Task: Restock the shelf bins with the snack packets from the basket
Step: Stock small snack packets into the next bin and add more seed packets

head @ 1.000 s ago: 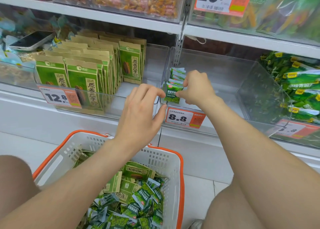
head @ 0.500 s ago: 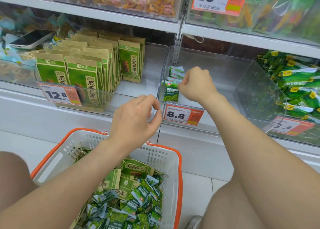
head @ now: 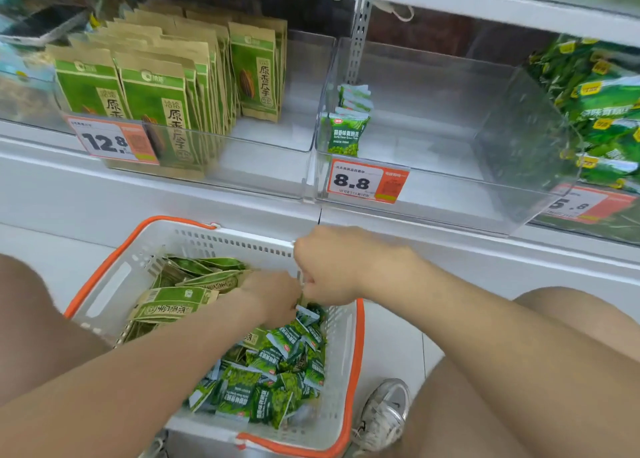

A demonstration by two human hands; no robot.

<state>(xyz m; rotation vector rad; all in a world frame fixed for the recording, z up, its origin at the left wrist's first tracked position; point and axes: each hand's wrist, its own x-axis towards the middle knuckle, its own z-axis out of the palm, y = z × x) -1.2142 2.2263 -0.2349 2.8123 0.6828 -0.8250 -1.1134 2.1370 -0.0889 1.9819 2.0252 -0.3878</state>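
Both hands are in the basket (head: 358, 353), so picking is the step in hand. The left hand (head: 273, 296) digs among the small green packets (head: 277, 385), which lie jumbled, pointing every way; the right hand (head: 332, 267) curls beside it. What either grips I cannot tell. Next: lift packets to the clear bin (head: 433, 128) and stand them upright, label forward, like the row (head: 346, 135) there.

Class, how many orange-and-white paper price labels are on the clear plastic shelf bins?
3: 12.8 label on the left bin, 8.8 label on the middle bin, blurred label on the right bin. More may be hidden.
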